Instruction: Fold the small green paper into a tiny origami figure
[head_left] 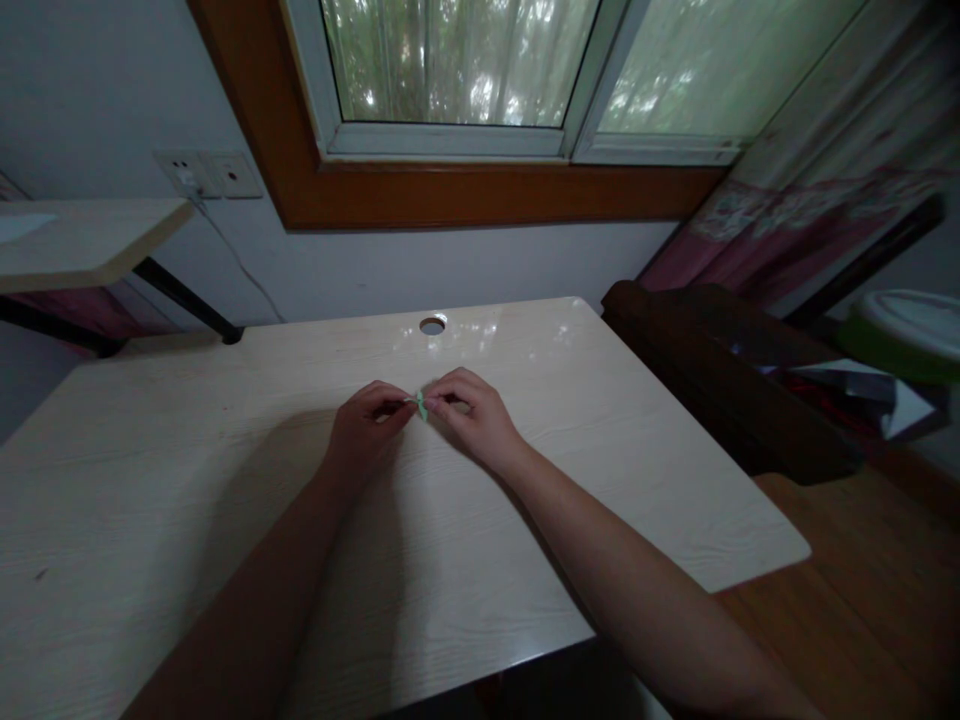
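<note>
Both my hands meet over the middle of a pale wooden desk (225, 480). Between their fingertips is a small light-green piece (421, 406), perhaps folded paper; it is too small to name for sure. My left hand (367, 420) pinches its left end with fingers curled. My right hand (472, 412) pinches the right end, fingers also curled. Both forearms reach in from the bottom edge of the view.
A round cable hole (433, 324) sits near the desk's far edge. A wall socket (210, 174) with a cord is at the upper left, above a second tabletop (82, 238). A dark wooden chair (720, 380) stands right of the desk, below a window (465, 70).
</note>
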